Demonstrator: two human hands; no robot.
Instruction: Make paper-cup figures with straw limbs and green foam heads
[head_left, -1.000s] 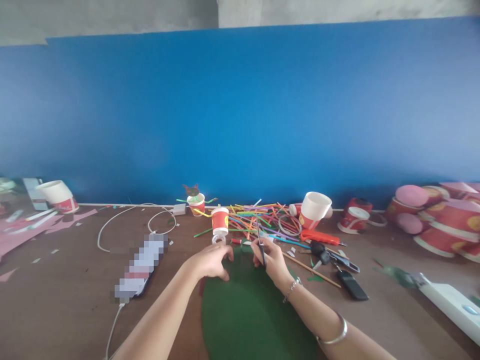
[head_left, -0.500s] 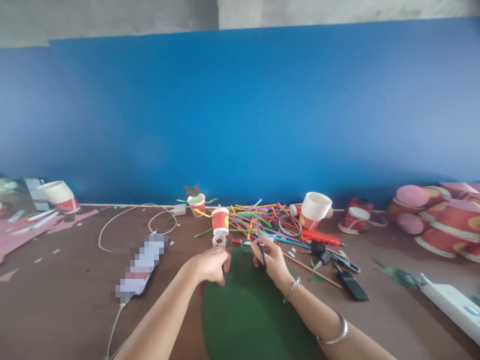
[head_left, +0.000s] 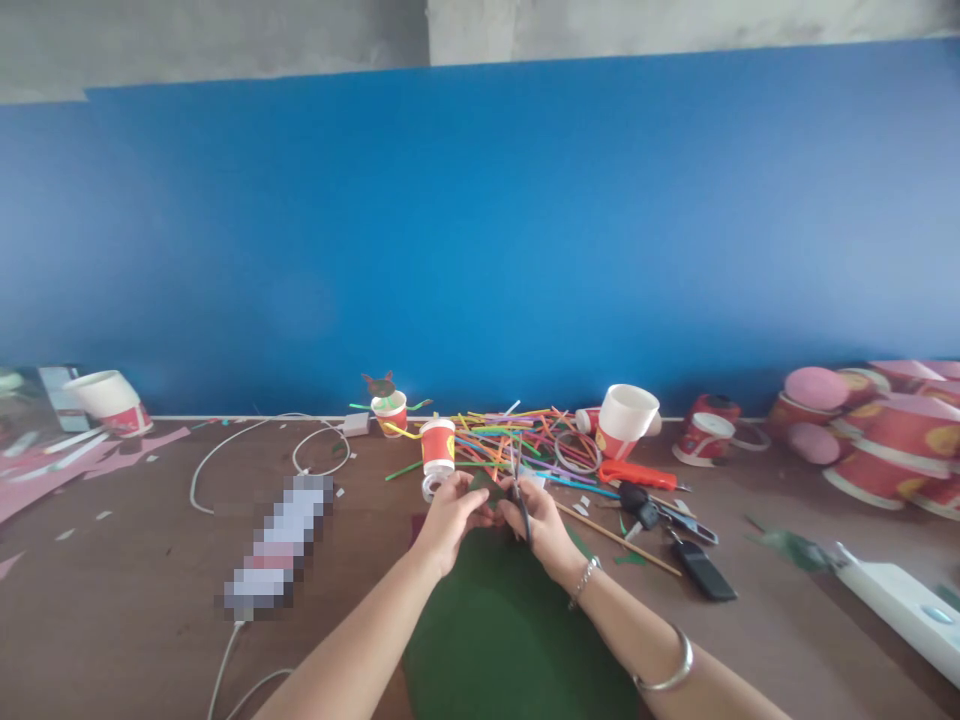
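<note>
In my right hand (head_left: 536, 520) is a pair of scissors (head_left: 517, 485), its blades pointing up and away from me. My left hand (head_left: 450, 525) pinches a small dark green piece of paper (head_left: 487, 487) just left of the scissors, and the fingers of both hands nearly meet there. Below the hands lies a large dark green sheet (head_left: 517, 620) with a curved edge. A red and white paper cup (head_left: 439, 447) with a yellow straw arm stands beyond my left hand, above a roll of clear tape (head_left: 431, 485).
Colourful straws (head_left: 510, 435) lie piled behind the hands. To the right are an orange utility knife (head_left: 637, 474), keys (head_left: 637, 505), a black fob (head_left: 705, 570) and a white glue gun (head_left: 900, 605). A phone (head_left: 277, 545) with a cable lies left. Joined cups (head_left: 885, 440) stand far right.
My left hand has moved right and up to meet the right hand, and now holds the small green piece. The scissors stay in my right hand. The view has shifted slightly.
</note>
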